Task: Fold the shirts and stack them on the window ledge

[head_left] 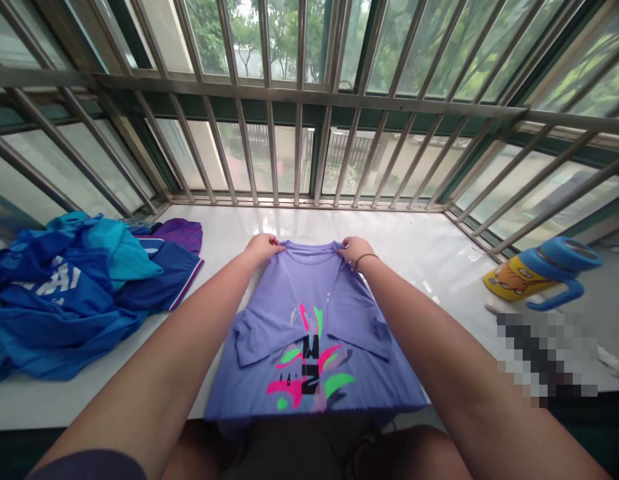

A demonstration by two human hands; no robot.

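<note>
While both arms reach in from the bottom corners of the frame, the left hand (pixel 262 247) and the right hand (pixel 357 251) have hold of a lavender T-shirt (pixel 309 283) right in the center. Fingers on both sides are closed on the fabric, pinching it at either end of the neckline, near the middle of the picture. There's a thin bracelet (pixel 365 257) on the right wrist.

The shirt's laid out on a glossy white windowsill (pixel 414 250), collar toward the top of the frame, with both short sleeves folded in over the front. Lower center you get a loud print (pixel 312 365) in hot pink, neon green and black, and the bottom part of the shirt goes over the sill's near edge.

Over on the left there's a messy clothes heap: a royal blue garment (pixel 54 300) with white lettering, a teal one (pixel 122 250) on top, a navy piece (pixel 162 277) with red and white trim, plus some purple cloth (pixel 184 235) at the back. Right side has a blue-and-yellow mug (pixel 519 277) with a handle, tilted in view, and below it a pixelated patch I can't make out. Metal bars (pixel 298 147) run across the top, trees (pixel 279 40) behind them.
</note>
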